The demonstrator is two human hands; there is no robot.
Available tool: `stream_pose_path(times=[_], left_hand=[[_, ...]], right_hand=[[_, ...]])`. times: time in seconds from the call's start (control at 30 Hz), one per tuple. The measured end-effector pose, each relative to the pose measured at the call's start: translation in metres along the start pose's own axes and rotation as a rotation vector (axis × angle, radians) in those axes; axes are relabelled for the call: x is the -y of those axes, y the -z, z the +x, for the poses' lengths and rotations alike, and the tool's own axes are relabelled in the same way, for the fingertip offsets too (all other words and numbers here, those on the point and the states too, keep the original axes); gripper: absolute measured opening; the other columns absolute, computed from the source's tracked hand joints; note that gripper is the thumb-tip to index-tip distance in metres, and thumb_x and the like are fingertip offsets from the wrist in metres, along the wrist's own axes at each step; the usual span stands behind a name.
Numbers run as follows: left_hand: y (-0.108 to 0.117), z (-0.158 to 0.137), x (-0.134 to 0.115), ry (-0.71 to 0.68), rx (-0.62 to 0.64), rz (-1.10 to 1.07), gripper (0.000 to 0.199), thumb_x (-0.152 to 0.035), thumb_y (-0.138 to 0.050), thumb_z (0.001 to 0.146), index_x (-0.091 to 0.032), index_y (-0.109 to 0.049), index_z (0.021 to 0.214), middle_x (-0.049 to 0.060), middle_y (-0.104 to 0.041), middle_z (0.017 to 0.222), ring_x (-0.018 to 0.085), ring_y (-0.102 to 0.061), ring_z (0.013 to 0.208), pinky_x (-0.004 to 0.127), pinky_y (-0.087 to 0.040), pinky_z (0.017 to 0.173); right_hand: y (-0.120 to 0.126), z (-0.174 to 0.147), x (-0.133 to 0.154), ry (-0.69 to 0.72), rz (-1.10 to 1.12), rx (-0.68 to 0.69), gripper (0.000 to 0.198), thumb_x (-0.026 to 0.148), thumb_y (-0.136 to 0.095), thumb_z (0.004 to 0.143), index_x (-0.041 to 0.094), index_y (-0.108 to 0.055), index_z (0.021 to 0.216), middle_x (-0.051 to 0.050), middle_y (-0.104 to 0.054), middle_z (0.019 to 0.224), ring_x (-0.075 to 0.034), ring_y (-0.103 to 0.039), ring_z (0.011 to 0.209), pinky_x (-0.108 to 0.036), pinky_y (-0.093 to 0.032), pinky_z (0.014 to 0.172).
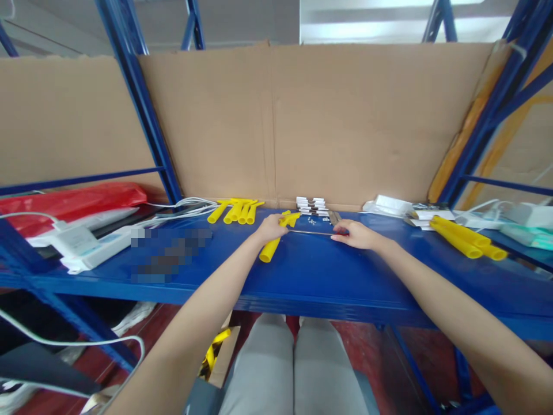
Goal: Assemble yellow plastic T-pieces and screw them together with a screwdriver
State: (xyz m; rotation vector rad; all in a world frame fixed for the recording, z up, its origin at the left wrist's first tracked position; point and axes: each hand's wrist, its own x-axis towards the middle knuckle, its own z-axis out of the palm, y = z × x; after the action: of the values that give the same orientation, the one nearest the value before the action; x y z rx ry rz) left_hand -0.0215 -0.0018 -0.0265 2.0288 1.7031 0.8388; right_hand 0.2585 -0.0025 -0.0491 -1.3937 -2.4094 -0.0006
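My left hand (270,228) grips a yellow plastic tube (271,249) that lies slanted on the blue shelf (311,271). My right hand (355,234) holds a screwdriver (311,233) by its red handle. The thin metal shaft runs left and its tip meets the upper end of the tube at my left hand. Small screws (311,221) lie scattered just behind the shaft, in front of a stack of white parts (311,206).
More yellow tubes lie at the back left (237,211) and at the right (466,241). White power strips and cables (82,242) and a red bag (73,203) fill the left. White boxes (389,204) sit at the back right. Cardboard (337,121) walls the back; blue uprights (142,104) flank the shelf.
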Motion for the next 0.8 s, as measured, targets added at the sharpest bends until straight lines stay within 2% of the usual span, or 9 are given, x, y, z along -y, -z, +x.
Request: stream_pose_path(times=[0.2,0.33,0.47,0.6,0.8], left_hand=[[-0.003,-0.003,-0.004,-0.115,-0.01,0.235,0.058,-0.006,-0.065,0.072,-0.013,-0.065,0.129,0.013,-0.068,0.126,0.028,-0.062,0.121,0.027,-0.045,0.102],[-0.006,-0.004,-0.005,-0.171,0.059,0.3,0.057,-0.009,-0.064,0.074,-0.012,-0.064,0.131,0.014,-0.068,0.126,0.029,-0.062,0.12,0.028,-0.045,0.103],[-0.007,-0.006,-0.006,-0.206,0.102,0.358,0.06,-0.011,-0.063,0.076,-0.011,-0.061,0.135,0.015,-0.065,0.131,0.029,-0.059,0.124,0.028,-0.043,0.105],[-0.008,-0.008,-0.007,-0.214,0.12,0.39,0.058,-0.013,-0.062,0.077,-0.013,-0.061,0.135,0.014,-0.064,0.133,0.028,-0.057,0.127,0.031,-0.041,0.108],[-0.008,-0.01,-0.007,-0.274,0.144,0.401,0.057,-0.011,-0.06,0.077,-0.014,-0.062,0.133,0.014,-0.066,0.13,0.028,-0.059,0.124,0.031,-0.042,0.106]], right_hand=[[0.002,0.022,0.009,-0.067,-0.014,-0.102,0.02,0.025,-0.054,0.091,0.017,-0.071,0.098,-0.01,-0.075,0.099,-0.022,-0.069,0.091,-0.031,-0.05,0.084],[-0.006,0.055,0.02,-0.177,-0.034,-0.049,0.018,0.021,-0.057,0.089,0.016,-0.074,0.093,-0.008,-0.077,0.096,-0.019,-0.069,0.089,-0.025,-0.049,0.08],[-0.017,0.081,0.031,-0.312,-0.11,0.032,0.014,0.025,-0.065,0.084,0.017,-0.076,0.088,-0.007,-0.077,0.09,-0.019,-0.069,0.084,-0.022,-0.049,0.072],[-0.019,0.087,0.038,-0.384,-0.135,0.044,0.015,0.029,-0.068,0.081,0.018,-0.077,0.088,-0.008,-0.077,0.086,-0.021,-0.07,0.083,-0.024,-0.05,0.069],[-0.018,0.084,0.046,-0.38,-0.134,0.048,0.015,0.027,-0.067,0.083,0.018,-0.078,0.087,-0.01,-0.077,0.089,-0.022,-0.071,0.085,-0.025,-0.05,0.07]])
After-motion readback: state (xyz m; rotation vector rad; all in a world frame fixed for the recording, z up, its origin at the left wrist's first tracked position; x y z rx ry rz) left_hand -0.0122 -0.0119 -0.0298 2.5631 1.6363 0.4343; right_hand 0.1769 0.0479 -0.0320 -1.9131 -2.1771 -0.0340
